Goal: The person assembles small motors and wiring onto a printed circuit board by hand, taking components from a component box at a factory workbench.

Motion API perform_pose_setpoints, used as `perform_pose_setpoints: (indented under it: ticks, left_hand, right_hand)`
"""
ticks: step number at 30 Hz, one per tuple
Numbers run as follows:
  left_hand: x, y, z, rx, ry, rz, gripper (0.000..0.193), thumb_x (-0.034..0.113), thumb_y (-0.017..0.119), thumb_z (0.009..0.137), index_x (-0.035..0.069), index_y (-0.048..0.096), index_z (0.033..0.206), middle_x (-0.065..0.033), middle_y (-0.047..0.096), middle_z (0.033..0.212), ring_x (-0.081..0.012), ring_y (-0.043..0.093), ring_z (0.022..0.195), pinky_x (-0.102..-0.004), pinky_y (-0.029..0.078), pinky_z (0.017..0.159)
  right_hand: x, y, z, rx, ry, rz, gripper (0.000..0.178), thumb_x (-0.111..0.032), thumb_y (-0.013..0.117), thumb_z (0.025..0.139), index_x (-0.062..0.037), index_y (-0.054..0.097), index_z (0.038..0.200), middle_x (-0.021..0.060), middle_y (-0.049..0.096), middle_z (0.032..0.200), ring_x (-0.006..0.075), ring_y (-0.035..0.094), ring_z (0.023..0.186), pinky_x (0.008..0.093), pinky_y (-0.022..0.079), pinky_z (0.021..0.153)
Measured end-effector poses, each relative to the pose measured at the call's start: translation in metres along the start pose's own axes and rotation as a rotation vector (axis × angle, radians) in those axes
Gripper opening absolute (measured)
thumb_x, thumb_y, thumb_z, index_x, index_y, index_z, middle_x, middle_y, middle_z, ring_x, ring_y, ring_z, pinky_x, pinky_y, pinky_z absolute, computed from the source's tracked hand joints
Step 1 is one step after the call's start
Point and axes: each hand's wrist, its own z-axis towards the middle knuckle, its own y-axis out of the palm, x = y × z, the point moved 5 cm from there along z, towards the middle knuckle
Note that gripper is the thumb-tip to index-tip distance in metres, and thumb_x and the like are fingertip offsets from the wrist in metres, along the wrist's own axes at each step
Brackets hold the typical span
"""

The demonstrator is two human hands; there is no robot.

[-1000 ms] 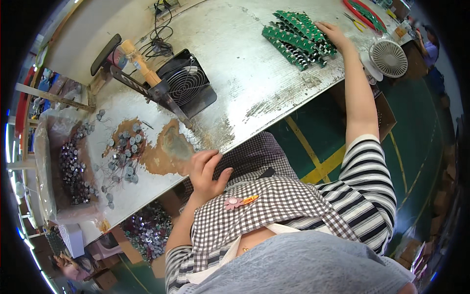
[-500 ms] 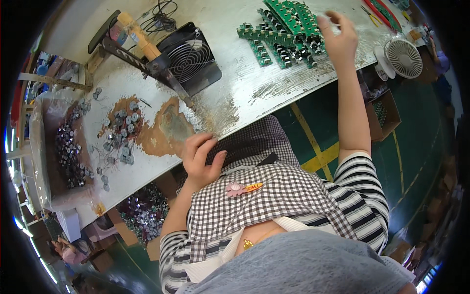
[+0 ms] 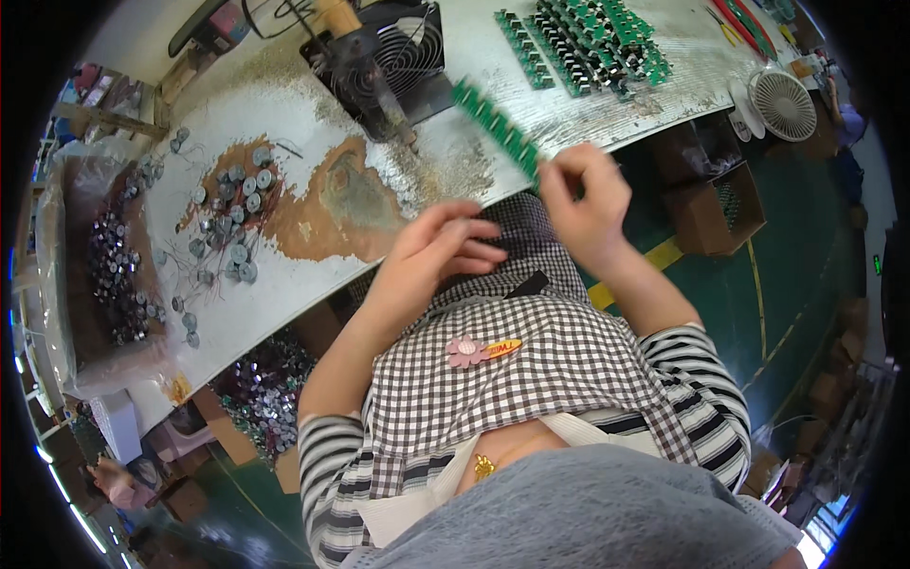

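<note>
A long green circuit board strip [image 3: 497, 131] is pinched by one end in my right hand [image 3: 590, 197], tilted up over the front of the table. My left hand [image 3: 436, 248] hovers at the table's front edge with its fingers apart and nothing in them. Behind the strip, a soldering iron [image 3: 379, 90] is mounted with its tip pointing down, in front of a black fan [image 3: 417, 47]. More green circuit boards [image 3: 592, 47] lie piled at the far right. Small round motors [image 3: 232, 213] with thin wires are scattered on the table to the left.
A plastic-lined box [image 3: 114, 275] of motors stands at the left end. Below the table are a carton of parts [image 3: 270, 398] and another cardboard box [image 3: 725, 213]. A white fan [image 3: 783, 102] and yellow-handled pliers [image 3: 722, 28] sit at the right.
My right hand has come from the board pile to the middle front, bringing one circuit board strip. My left hand has lifted and shifted right. The view has turned slightly.
</note>
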Motion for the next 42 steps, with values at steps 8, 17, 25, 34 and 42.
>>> perform_pose_setpoints:
  ticks: [8, 17, 25, 34, 42]
  left_hand:
    - [-0.009, -0.008, 0.015, 0.126, 0.079, -0.002, 0.018, 0.02, 0.052, 0.095, 0.003, 0.053, 0.1, -0.0017, 0.06, 0.078, -0.0082, 0.058, 0.065, -0.0187, 0.043, 0.056]
    - [0.013, -0.028, -0.01, 0.443, 0.353, 0.314, 0.03, 0.012, 0.062, 0.088, 0.0, 0.044, 0.109, -0.0023, 0.056, 0.071, -0.008, 0.054, 0.057, -0.0199, 0.04, 0.048]
    - [0.04, 0.011, -0.033, 0.384, 0.957, 1.233, 0.017, 0.011, 0.068, 0.077, 0.003, 0.058, 0.087, -0.0104, 0.059, 0.077, -0.0276, 0.059, 0.063, -0.0351, 0.047, 0.053]
    - [0.076, -0.061, -0.066, 0.823, 1.078, 1.488, 0.009, 0.011, 0.066, 0.079, 0.004, 0.06, 0.082, -0.0103, 0.061, 0.079, -0.0276, 0.059, 0.076, -0.0369, 0.046, 0.067]
    - [0.098, -0.206, -0.078, 1.075, 0.602, 1.7, 0.047, 0.031, 0.067, 0.078, 0.02, 0.057, 0.123, -0.0149, 0.046, 0.133, -0.0426, 0.043, 0.115, -0.0496, 0.036, 0.096]
  right_hand:
    - [-0.043, 0.025, -0.015, -0.207, -0.08, 0.205, 0.017, -0.002, 0.07, 0.073, -0.0004, 0.058, 0.084, 0.015, 0.058, 0.082, 0.0258, 0.058, 0.073, 0.0308, 0.047, 0.06]
    - [-0.029, 0.059, -0.035, -0.491, 0.416, 0.693, 0.018, 0.005, 0.057, 0.079, 0.0032, 0.057, 0.097, 0.0143, 0.061, 0.096, 0.0217, 0.062, 0.087, 0.0279, 0.048, 0.078]
    - [-0.046, 0.072, -0.026, -0.632, 0.28, 0.492, 0.038, 0.005, 0.052, 0.073, 0.0036, 0.052, 0.111, 0.0191, 0.06, 0.097, 0.0307, 0.062, 0.089, 0.0318, 0.048, 0.079]
    - [-0.02, 0.061, -0.021, -0.484, 0.558, 0.839, 0.011, -0.003, 0.049, 0.094, 0.0043, 0.055, 0.099, 0.0128, 0.063, 0.103, 0.014, 0.058, 0.093, 0.0261, 0.044, 0.085]
    - [0.018, 0.057, -0.003, -0.255, 0.441, 0.783, 0.006, 0.001, 0.055, 0.09, 0.0041, 0.058, 0.094, 0.0166, 0.063, 0.108, 0.0175, 0.057, 0.099, 0.0287, 0.044, 0.088]
